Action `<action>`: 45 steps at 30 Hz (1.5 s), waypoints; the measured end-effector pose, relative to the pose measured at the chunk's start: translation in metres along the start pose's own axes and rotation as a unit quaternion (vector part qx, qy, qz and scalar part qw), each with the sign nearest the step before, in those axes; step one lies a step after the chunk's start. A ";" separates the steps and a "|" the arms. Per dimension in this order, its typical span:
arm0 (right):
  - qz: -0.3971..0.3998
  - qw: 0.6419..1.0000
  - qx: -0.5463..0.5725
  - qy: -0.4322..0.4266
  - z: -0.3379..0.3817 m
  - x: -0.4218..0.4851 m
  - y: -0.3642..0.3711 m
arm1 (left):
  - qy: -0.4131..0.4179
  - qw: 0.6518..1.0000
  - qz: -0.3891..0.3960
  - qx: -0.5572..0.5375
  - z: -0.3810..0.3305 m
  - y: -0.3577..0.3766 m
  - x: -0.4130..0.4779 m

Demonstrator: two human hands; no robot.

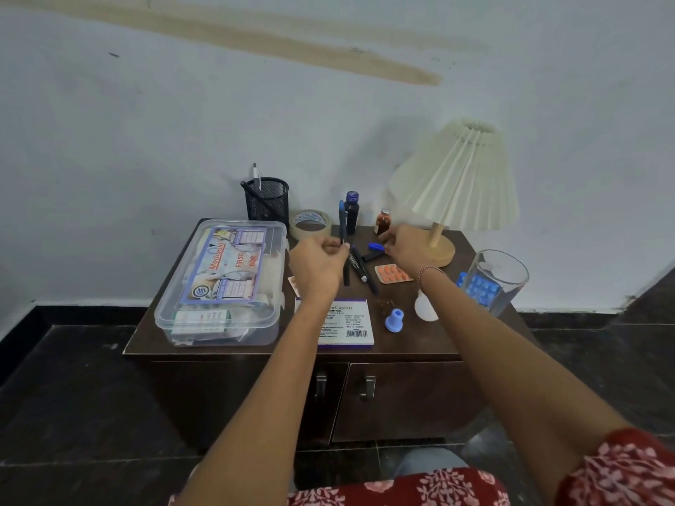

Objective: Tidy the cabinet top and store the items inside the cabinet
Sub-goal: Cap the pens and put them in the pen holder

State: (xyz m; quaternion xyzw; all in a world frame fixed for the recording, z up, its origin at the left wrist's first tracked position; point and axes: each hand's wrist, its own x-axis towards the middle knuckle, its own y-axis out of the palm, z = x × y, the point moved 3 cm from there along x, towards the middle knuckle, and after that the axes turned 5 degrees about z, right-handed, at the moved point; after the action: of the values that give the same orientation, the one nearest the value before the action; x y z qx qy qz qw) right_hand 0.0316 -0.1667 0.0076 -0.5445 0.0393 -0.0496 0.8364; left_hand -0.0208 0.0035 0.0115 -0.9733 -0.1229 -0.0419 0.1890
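Judged as the pen-gathering step: pinches a blue pen (342, 220) upright in the left hand (317, 262), just above the loose pens (356, 268) lying mid worktop (401, 343), with the right hand (401, 246) curled low beside a blue cap (376, 247); cannot tell whether gripping it or only touching. Probably calls next for capping the pen or dropping it into the mesh pen cup (268, 200) at the back, then collecting the rest. Shows both cabinet doors (401, 399) closed, so needs one hand freed for a handle before storing anything inside.
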 end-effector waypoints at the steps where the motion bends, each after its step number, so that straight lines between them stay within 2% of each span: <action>1: 0.006 0.999 -0.034 -0.009 0.002 0.002 0.001 | -0.004 1.000 0.005 0.007 0.002 0.001 0.001; 4: 0.043 0.991 -0.118 -0.040 0.012 0.005 0.011 | -0.004 1.000 0.013 0.016 0.008 0.003 0.005; 10: 0.053 0.967 -0.230 -0.091 0.019 0.008 0.025 | -0.006 1.000 0.013 0.015 0.015 0.003 0.014; 16: 0.062 0.964 -0.242 -0.093 0.025 0.011 0.024 | -0.003 1.000 0.013 0.019 0.016 0.005 0.016; 22: -0.013 0.973 -0.217 -0.073 0.028 0.009 0.015 | -0.012 1.000 0.020 0.015 0.013 0.006 0.015; 25: -0.043 0.988 -0.133 -0.057 0.033 0.007 0.007 | -0.020 1.000 0.022 0.009 0.012 0.004 0.015; 29: -0.083 0.989 0.106 -0.058 0.042 -0.008 -0.008 | -0.017 1.000 0.023 0.011 0.009 0.000 0.010; 32: -0.075 0.955 0.282 -0.060 0.049 -0.030 -0.009 | -0.016 1.000 0.020 0.015 0.009 -0.007 0.003; 35: -0.061 0.892 0.446 -0.041 0.053 -0.048 -0.006 | -0.014 0.999 0.015 0.029 0.011 -0.015 -0.008; 38: -0.050 0.828 0.559 -0.015 0.057 -0.066 -0.005 | -0.015 1.000 0.010 0.025 0.011 -0.024 -0.022; 40: -0.046 0.803 0.594 -0.015 0.058 -0.081 -0.003 | -0.008 1.000 0.017 0.022 0.009 -0.030 -0.031; 45: -0.100 0.783 0.612 -0.054 0.052 -0.113 -0.013 | 0.010 0.998 0.054 0.024 -0.004 -0.035 -0.048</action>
State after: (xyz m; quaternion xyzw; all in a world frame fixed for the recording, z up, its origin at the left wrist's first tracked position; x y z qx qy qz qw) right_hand -0.0745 -0.1111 0.0420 0.0789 -0.0985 -0.1170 0.9851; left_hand -0.0766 0.0226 0.0217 -0.9732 -0.0689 -0.0385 0.2159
